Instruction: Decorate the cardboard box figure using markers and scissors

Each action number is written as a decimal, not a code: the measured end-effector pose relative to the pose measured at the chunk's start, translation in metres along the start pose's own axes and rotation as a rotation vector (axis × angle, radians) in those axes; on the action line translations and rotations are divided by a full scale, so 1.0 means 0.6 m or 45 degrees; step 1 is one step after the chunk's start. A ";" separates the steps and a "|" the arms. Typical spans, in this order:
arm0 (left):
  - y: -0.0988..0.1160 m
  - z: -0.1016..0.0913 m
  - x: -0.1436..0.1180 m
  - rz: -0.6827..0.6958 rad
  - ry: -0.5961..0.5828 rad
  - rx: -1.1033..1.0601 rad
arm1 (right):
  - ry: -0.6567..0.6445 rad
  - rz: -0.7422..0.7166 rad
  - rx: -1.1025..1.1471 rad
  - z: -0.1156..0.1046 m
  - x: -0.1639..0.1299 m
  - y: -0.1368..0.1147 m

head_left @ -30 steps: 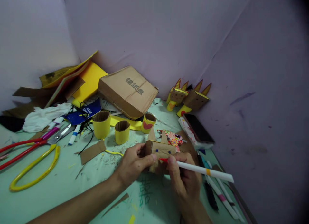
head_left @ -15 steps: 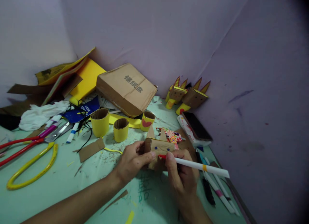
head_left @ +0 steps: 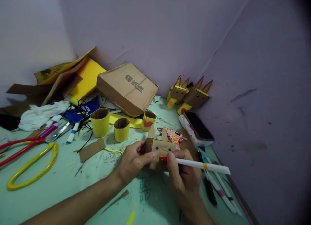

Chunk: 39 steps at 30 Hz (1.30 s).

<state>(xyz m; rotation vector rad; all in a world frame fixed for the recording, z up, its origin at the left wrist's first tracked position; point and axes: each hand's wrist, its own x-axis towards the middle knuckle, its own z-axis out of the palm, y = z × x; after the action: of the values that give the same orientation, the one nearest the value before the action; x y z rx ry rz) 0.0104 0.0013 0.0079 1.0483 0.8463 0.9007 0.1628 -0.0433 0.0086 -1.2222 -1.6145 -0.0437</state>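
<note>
My left hand (head_left: 136,161) grips the left side of a small cardboard animal head (head_left: 162,145), its thumb across the front. The head has two pointed ears or horns on top and two dark blue dots like eyes. In my right hand (head_left: 183,173) is a white marker (head_left: 202,164) with a red tip and an orange band. That red tip rests at or very near the lower front of the head; contact is hard to tell. The fingers of my right hand hide the head's lower right corner.
Yellow-wrapped cardboard tubes (head_left: 100,123) stand behind my left hand. Large red-and-yellow-handled scissors (head_left: 54,134) lie left. A cardboard box (head_left: 127,89) leans at the back, near finished horned figures (head_left: 179,93). A phone (head_left: 198,126) and several markers (head_left: 220,191) lie right.
Almost nothing differs. Both hands keep their hold, and the marker's tip stays at the same spot on the head. The view has shifted very slightly.
</note>
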 end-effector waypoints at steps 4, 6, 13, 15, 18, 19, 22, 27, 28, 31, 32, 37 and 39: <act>-0.001 -0.001 0.000 0.004 0.004 0.025 | 0.027 0.015 -0.015 0.001 0.001 0.001; -0.002 -0.002 0.000 0.023 -0.014 0.035 | 0.035 0.006 -0.019 0.003 0.003 0.001; -0.003 -0.004 0.004 0.042 -0.038 0.031 | -0.010 -0.017 0.004 0.001 0.001 0.003; -0.004 -0.003 0.005 0.037 -0.037 0.027 | -0.014 -0.026 0.011 -0.001 0.000 0.003; -0.005 -0.002 0.004 0.034 -0.033 0.015 | 0.011 -0.019 -0.011 -0.001 0.000 0.002; -0.005 -0.002 0.003 0.034 -0.034 0.010 | 0.023 -0.014 -0.020 -0.001 0.000 0.002; -0.004 -0.001 0.003 0.030 -0.034 0.004 | 0.019 -0.027 -0.025 0.001 0.003 0.000; -0.004 -0.003 0.002 0.049 -0.034 0.023 | 0.003 -0.038 0.006 0.002 0.002 0.001; -0.004 -0.003 0.001 0.049 -0.035 0.021 | -0.002 -0.033 0.008 0.002 0.001 0.002; -0.004 -0.002 0.000 0.042 -0.032 0.014 | -0.002 -0.019 -0.007 0.001 0.000 0.005; -0.004 -0.002 0.000 0.040 -0.031 0.015 | 0.007 -0.018 -0.015 0.002 0.000 0.005; -0.001 0.000 0.000 0.046 -0.035 0.006 | 0.014 -0.046 -0.034 0.000 0.003 0.005; 0.000 0.001 0.000 0.056 -0.042 -0.004 | -0.004 -0.052 -0.008 0.000 0.003 0.004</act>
<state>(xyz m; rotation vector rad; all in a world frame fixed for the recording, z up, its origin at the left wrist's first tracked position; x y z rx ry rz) 0.0108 0.0012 0.0077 1.0801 0.7971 0.9194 0.1646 -0.0411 0.0086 -1.1943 -1.6433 -0.0725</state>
